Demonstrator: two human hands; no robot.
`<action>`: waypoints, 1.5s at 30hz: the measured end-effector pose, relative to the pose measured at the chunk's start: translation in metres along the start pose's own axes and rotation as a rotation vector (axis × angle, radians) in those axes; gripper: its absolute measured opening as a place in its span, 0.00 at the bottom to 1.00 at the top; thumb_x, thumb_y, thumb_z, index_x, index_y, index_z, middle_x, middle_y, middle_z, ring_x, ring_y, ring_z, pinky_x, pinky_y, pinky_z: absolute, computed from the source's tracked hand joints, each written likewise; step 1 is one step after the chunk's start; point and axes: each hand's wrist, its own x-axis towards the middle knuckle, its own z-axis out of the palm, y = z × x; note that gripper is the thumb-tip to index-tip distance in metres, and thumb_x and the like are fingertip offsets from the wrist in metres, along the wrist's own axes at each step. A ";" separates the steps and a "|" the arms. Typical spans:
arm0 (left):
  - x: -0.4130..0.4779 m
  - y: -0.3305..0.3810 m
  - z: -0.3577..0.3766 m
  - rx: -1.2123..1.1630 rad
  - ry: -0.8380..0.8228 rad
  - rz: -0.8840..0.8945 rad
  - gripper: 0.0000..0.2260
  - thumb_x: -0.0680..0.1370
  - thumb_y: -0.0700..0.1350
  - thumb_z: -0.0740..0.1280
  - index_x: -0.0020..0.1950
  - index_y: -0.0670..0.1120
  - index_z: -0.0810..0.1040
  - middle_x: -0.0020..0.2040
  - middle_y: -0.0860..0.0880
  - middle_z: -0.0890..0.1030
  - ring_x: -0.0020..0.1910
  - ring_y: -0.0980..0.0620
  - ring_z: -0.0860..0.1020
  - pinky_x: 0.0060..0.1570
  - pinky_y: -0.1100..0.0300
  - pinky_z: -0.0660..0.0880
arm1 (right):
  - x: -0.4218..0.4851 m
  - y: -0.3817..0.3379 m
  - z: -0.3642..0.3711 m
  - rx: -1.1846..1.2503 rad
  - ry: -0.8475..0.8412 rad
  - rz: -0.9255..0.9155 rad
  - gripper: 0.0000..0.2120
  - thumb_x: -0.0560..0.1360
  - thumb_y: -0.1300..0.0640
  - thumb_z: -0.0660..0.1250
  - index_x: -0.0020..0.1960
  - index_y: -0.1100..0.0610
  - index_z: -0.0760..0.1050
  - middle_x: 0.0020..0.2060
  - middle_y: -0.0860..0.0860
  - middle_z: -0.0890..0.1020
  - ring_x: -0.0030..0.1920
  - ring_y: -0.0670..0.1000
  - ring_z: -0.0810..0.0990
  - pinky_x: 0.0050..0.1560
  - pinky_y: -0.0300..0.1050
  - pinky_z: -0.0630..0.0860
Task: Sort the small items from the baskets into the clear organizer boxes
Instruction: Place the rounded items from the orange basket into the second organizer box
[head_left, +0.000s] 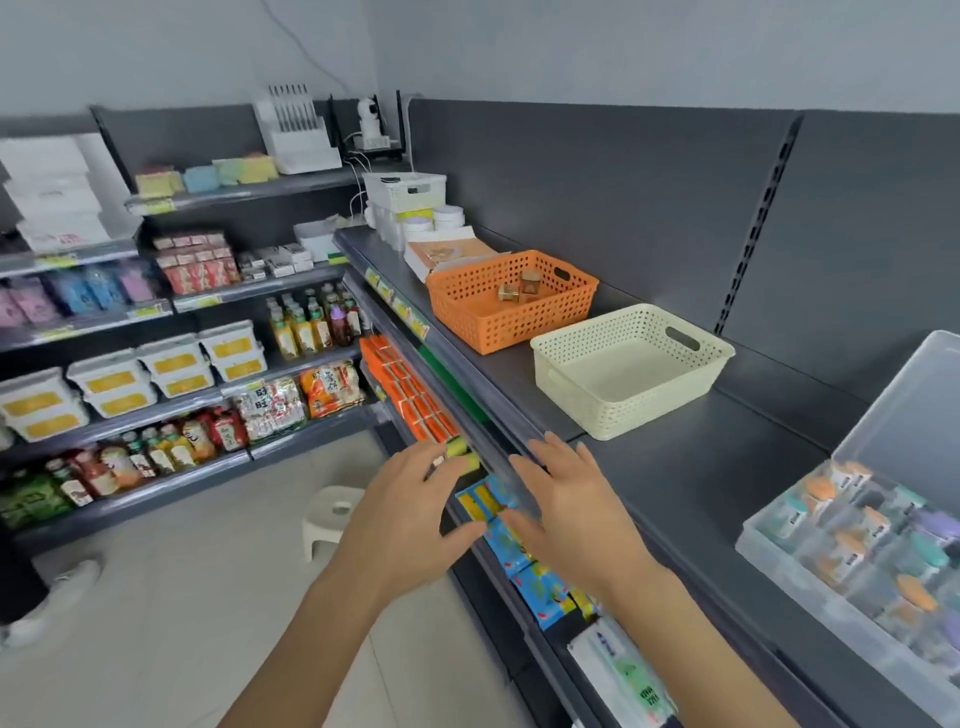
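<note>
Small items: a few brownish-gold pieces (519, 288) lie together in the orange basket (457, 312), towards its back.
Orange basket: stands on the dark top shelf (701, 467), near its front edge.
Cream basket (582, 400): on the same shelf, just beside the orange one, on the side nearer the camera.
Clear organizer box (779, 566): at the right end of the shelf, well apart from the baskets, with its lid (914, 395) raised; its compartments hold orange, teal and purple pieces (852, 540), too blurred to identify.
Left hand (410, 514): palm down, fingers straight and spread, holding nothing, out in front of the shelf edge and over the lower shelves.
Right hand (566, 499): palm down, fingers straight and spread, holding nothing, at the shelf's front edge; contact with the edge cannot be determined.
Lower shelves: orange packs (410, 395) and blue packets (511, 540) sit below the hands.
Far end of shelf: a white basket (405, 189) on white containers.
Floor: a white stool (332, 514) stands on pale tiles.
</note>
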 end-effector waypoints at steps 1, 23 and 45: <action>0.013 -0.009 0.000 0.010 0.008 -0.010 0.30 0.73 0.63 0.64 0.72 0.51 0.67 0.72 0.49 0.67 0.71 0.49 0.64 0.65 0.61 0.55 | 0.016 0.003 0.005 -0.005 0.007 -0.012 0.24 0.66 0.47 0.71 0.58 0.59 0.77 0.55 0.59 0.80 0.60 0.62 0.77 0.59 0.65 0.71; 0.267 -0.212 0.018 -0.137 -0.007 0.193 0.32 0.75 0.64 0.62 0.74 0.48 0.65 0.73 0.50 0.64 0.73 0.52 0.60 0.69 0.61 0.56 | 0.275 0.033 0.099 -0.003 0.015 0.266 0.15 0.76 0.54 0.66 0.60 0.59 0.76 0.60 0.57 0.77 0.66 0.61 0.70 0.67 0.58 0.67; 0.466 -0.226 0.040 -0.233 -0.083 0.516 0.29 0.75 0.62 0.62 0.74 0.53 0.62 0.73 0.56 0.60 0.71 0.58 0.60 0.67 0.60 0.61 | 0.379 0.119 0.120 -0.083 0.005 0.636 0.22 0.79 0.48 0.61 0.69 0.56 0.69 0.68 0.52 0.70 0.69 0.52 0.67 0.67 0.43 0.66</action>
